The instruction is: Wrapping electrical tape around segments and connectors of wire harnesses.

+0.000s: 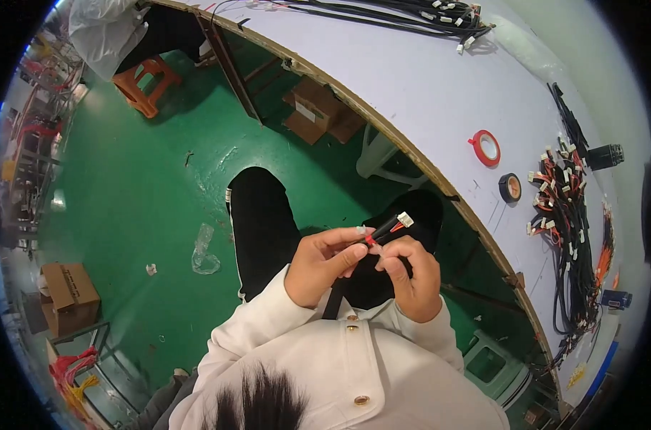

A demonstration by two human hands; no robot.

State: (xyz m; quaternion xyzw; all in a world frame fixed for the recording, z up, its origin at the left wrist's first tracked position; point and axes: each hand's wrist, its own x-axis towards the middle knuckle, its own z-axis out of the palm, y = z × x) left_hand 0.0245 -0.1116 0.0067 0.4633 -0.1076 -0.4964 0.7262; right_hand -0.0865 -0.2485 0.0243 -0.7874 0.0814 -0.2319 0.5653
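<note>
Above my lap, a black-sleeved wire cable (pixel 384 231) ends in a white plug connector (pixel 405 219), with short red wires showing beside it. A band of red tape (pixel 370 240) is wrapped around the sleeve. My left hand (pixel 320 266) is closed round the cable just behind the tape, thumb and forefinger pressing on it. From the other side, my right hand (pixel 416 278) pinches at the edge of the red tape with thumb and forefinger. The spot between its fingertips is mostly hidden.
To my right, the white table (pixel 440 93) carries a red tape roll (pixel 486 148), a black tape roll (pixel 510 188) and a heap of connector cables (pixel 565 193). Further cables (pixel 411 18) lie at its far end. An orange stool (pixel 145 84) and a cardboard box (pixel 71 294) stand leftward.
</note>
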